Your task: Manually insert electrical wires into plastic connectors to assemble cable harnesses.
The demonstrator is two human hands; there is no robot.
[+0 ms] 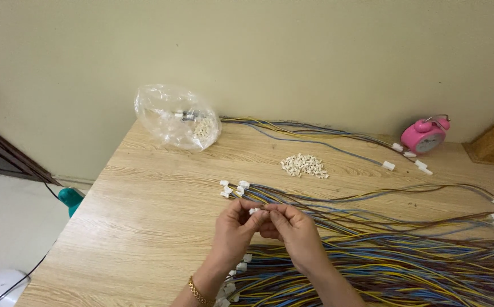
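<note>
Pinching white connector (253,211) between left hand (232,230) and right hand (292,230), above wire bundle (383,261).

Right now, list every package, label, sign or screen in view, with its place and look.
Clear plastic bag: far left of the wooden table, by the wall; crumpled, holding small white and dark parts.
Pink alarm clock: far right of the table; round, pale dial, twin bells.
No signs or screens.

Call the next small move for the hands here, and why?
Probably press the wire ends fully into the small white connector. The left hand and right hand pinch it together above the wire bundle, so seating looks unfinished, though the fingertips hide the joint.
</note>
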